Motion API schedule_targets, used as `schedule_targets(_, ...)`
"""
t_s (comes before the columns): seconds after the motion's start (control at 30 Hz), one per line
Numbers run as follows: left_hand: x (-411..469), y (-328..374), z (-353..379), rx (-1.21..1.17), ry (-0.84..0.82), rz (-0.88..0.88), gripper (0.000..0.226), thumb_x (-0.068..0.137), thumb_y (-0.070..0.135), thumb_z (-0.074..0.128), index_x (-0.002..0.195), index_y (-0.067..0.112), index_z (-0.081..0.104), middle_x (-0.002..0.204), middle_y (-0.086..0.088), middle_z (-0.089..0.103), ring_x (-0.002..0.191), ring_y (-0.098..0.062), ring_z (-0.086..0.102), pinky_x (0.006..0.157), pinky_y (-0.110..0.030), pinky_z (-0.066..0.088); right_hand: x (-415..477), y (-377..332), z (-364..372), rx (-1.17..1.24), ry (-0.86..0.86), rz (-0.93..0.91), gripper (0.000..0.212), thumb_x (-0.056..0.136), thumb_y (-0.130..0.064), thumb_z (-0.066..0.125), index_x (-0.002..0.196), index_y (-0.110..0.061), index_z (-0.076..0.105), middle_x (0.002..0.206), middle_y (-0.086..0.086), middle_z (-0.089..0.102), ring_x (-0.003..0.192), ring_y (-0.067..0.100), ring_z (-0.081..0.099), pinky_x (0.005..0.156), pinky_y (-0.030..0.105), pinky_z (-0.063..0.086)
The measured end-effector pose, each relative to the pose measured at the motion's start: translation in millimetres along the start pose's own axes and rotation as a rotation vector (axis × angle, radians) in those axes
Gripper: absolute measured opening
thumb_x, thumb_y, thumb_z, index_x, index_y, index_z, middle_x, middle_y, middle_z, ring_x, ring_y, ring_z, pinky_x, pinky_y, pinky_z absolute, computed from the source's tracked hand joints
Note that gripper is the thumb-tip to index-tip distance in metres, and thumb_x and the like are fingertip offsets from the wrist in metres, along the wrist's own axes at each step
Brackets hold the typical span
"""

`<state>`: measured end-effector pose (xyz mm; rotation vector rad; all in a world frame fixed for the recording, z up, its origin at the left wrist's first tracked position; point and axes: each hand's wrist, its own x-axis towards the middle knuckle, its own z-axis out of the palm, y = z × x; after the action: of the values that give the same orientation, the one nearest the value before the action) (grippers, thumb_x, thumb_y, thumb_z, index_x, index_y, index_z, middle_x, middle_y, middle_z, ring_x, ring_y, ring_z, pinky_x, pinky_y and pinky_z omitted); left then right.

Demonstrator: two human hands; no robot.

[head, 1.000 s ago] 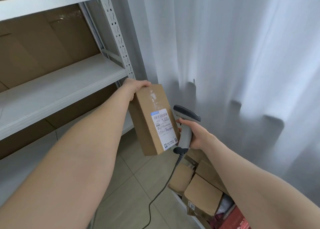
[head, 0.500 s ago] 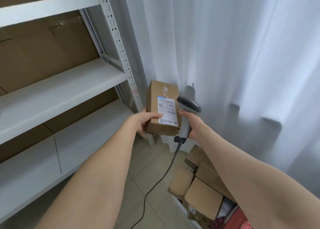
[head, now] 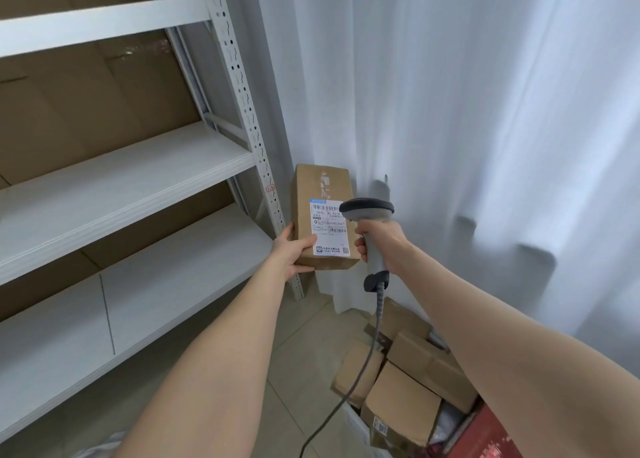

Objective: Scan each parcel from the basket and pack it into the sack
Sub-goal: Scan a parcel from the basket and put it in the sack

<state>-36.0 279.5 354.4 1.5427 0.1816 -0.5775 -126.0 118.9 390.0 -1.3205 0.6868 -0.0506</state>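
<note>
I see a white metal shelf rack (head: 138,180) on the left with what looks like brown cardboard (head: 86,111) behind its boards, a pale curtain (head: 485,111) glowing with daylight on the right, and beige floor tiles (head: 301,353) below.

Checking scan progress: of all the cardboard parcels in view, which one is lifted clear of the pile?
The upright parcel gripped by the left hand, its label facing the barcode scanner; the other parcels lie heaped below.

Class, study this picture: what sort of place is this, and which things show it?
Probably a parcel stockroom: metal shelving, a labelled parcel held to a scanner, more boxes below.
</note>
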Motion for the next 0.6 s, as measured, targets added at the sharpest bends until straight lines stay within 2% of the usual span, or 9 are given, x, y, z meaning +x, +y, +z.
schedule_targets(0.13,2.0,-2.7,-2.3,0.012,0.053,0.031,0.077,0.084,0.007,0.069,0.146,0.031,0.032,0.097,0.004,0.058,0.082,-0.019,0.059,0.071,-0.050,0.054,-4.2,0.7,1.9,-0.043,-0.036,0.036,0.004,0.082,-0.004,0.057,0.085,-0.003,0.055,0.051,0.009,0.055,0.038,0.018,0.048,0.044,0.024,0.044)
schedule_targets(0.27,4.0,-3.2,-8.8,0.015,0.080,0.048,0.068,0.086,0.008,0.067,0.143,0.030,0.036,0.115,-0.002,0.061,0.085,-0.021,0.060,0.077,-0.052,0.053,-9.5,0.9,3.3,-0.071,-0.061,0.053,0.004,0.083,-0.005,0.056,0.086,-0.002,0.055,0.050,0.009,0.055,0.037,0.017,0.047,0.042,0.022,0.044)
schedule_targets(0.4,6.1,-2.5,-16.6,0.017,0.098,0.052,0.064,0.088,0.007,0.065,0.142,0.030,0.038,0.122,-0.004,0.059,0.100,-0.027,0.057,0.088,-0.059,0.050,-16.1,0.6,7.1,-0.096,-0.081,0.062,0.006,0.084,-0.005,0.054,0.089,-0.003,0.055,0.057,0.011,0.053,0.040,0.018,0.045,0.043,0.021,0.043)
schedule_targets(0.6,4.7,-1.7,-26.0,0.028,0.111,0.049,0.060,0.090,0.008,0.063,0.141,0.028,0.039,0.127,-0.006,0.057,0.114,-0.033,0.056,0.091,-0.061,0.047,-26.1,-5.3,14.0,-0.139,-0.085,0.061,0.002,0.084,-0.005,0.053,0.082,-0.006,0.054,0.059,0.010,0.052,0.041,0.017,0.044,0.044,0.020,0.042)
